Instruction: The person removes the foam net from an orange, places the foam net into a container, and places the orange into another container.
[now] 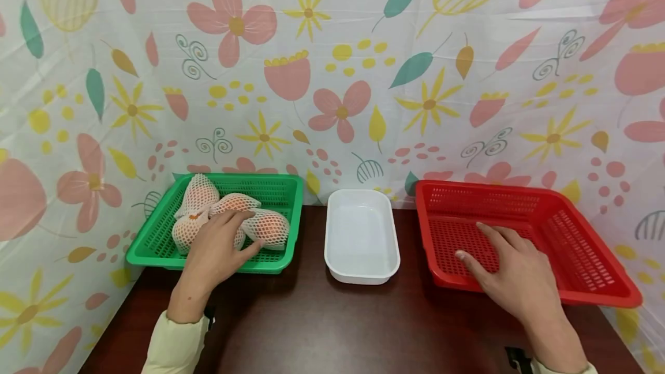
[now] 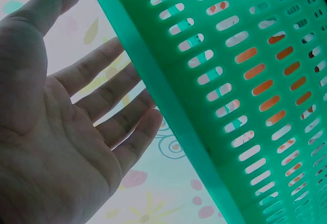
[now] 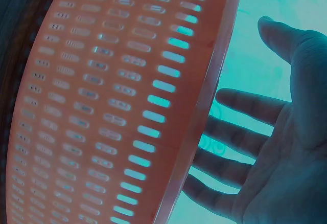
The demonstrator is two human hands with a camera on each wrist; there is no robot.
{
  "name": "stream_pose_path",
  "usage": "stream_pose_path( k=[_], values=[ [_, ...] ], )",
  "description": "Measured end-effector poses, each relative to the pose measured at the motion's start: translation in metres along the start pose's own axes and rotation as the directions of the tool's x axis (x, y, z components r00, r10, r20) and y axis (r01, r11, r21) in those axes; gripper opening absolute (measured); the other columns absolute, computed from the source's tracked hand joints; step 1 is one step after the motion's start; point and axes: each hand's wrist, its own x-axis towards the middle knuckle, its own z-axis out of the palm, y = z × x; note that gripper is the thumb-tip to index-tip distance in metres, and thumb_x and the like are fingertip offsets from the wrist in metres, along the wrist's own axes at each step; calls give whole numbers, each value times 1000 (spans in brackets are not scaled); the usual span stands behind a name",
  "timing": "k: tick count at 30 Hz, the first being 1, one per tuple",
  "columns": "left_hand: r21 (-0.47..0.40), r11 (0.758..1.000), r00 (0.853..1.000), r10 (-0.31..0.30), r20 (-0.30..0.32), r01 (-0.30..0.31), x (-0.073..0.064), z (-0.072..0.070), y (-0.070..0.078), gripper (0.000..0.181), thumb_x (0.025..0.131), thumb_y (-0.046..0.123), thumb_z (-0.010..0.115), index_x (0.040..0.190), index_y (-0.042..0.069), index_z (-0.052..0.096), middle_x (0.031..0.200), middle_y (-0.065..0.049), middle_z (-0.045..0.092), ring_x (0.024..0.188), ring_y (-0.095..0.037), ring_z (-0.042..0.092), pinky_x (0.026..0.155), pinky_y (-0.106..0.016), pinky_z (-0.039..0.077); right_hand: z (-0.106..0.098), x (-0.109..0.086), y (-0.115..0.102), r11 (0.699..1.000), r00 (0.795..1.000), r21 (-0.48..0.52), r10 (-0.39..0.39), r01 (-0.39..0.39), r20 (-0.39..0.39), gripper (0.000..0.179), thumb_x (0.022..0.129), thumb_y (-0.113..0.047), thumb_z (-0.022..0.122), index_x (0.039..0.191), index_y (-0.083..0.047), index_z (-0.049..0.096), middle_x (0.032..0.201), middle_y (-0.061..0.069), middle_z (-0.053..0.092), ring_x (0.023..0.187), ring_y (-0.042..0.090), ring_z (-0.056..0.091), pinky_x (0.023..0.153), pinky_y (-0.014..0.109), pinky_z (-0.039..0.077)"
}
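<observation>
Several fruits in white foam netting [image 1: 272, 228], with an orange-pink tint showing through, lie in the green plastic basket [image 1: 150, 261]. Over them is my left hand [image 1: 215, 253], its fingers loosely extended near the netting; whether they touch it is hard to tell. In the left wrist view the palm appears beside the basket's slotted wall, holding nothing, and the fingertips pass behind the rim. My right hand [image 1: 522, 276] hovers over the near left part of the red plastic basket [image 1: 597, 298], fingers spread and holding nothing. No fruit shows inside the red basket.
Between the baskets stands a white rectangular dish [image 1: 362, 277] on the dark brown table [image 1: 332, 328]. A white curtain [image 1: 363, 166] printed with flowers and leaves hangs behind and along both sides.
</observation>
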Motion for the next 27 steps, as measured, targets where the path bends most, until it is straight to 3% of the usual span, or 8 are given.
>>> stream_pose_path(
  k=[6, 15, 20, 27],
  values=[
    [-15, 1000, 1000, 13, -4, -13, 0, 1, 1, 58, 89, 36, 87, 136, 8, 69, 132, -16, 68, 121, -38, 64, 105, -63, 47, -1, -1, -5, 1000, 1000, 14, -28, 28, -7, 85, 82, -48, 88, 147, -4, 58, 139, 31, 57, 117, 57, 55, 93, 79, 43],
    [-48, 999, 998, -6, 64, 9, -3, 0, 1, 54, 91, 35, 86, 134, 8, 69, 135, -15, 68, 126, -37, 62, 103, -59, 51, 1, -9, -19, 991, 990, 39, -122, 125, -70, 81, 79, -48, 90, 143, -5, 62, 130, 27, 63, 108, 53, 61, 88, 74, 48],
    [-64, 998, 997, 21, 73, -16, 0, -3, 0, 51, 90, 31, 87, 134, 10, 70, 133, -11, 69, 125, -35, 63, 103, -58, 51, 2, -15, -29, 988, 986, 41, -148, 152, -75, 82, 78, -49, 91, 142, -6, 63, 129, 26, 63, 108, 52, 62, 88, 73, 49],
    [-67, 996, 996, 57, 70, -52, 9, -6, -3, 48, 87, 25, 89, 129, 9, 72, 127, -9, 71, 120, -33, 65, 102, -58, 50, 4, -26, -43, 975, 972, 51, -210, 216, -105, 79, 77, -47, 92, 141, -9, 65, 131, 21, 63, 119, 45, 59, 93, 71, 46]
  ],
)
